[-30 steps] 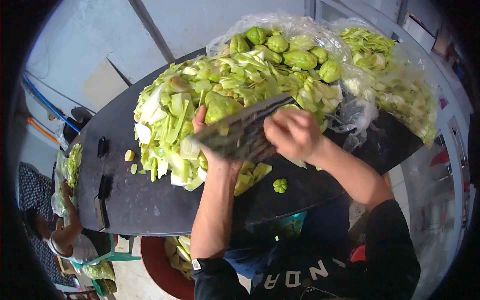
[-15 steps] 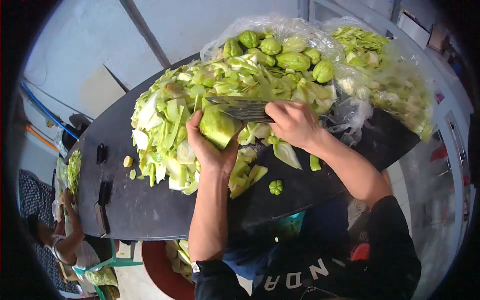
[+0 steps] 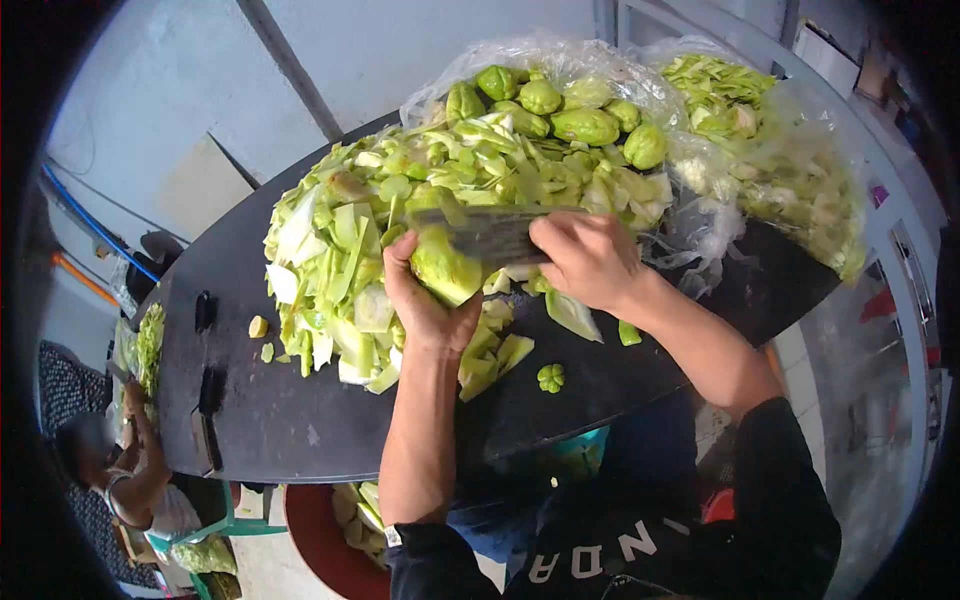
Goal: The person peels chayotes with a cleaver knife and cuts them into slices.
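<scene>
In my left hand (image 3: 432,312) I grip a partly cut chayote (image 3: 446,268), its pale flat end toward me. My right hand (image 3: 590,258) is closed around the handle of a wide-bladed knife (image 3: 495,235). The blade, blurred by motion, lies against the chayote's upper side. Behind and left of both hands rises a big heap of sliced chayote pieces (image 3: 340,215). Several whole chayotes (image 3: 585,126) rest at the back of the heap, beside clear plastic.
A dark table (image 3: 290,430) carries it all. Clear plastic bags of green slices (image 3: 790,185) sit at the right. A small green end piece (image 3: 551,377) lies near the front edge. Below stands a red tub (image 3: 320,545) with pale pieces; another person (image 3: 140,470) sits at far left.
The knife has shifted slightly and its blade is now blurred over the chayote. My left hand has tilted the chayote a little and moved slightly right.
</scene>
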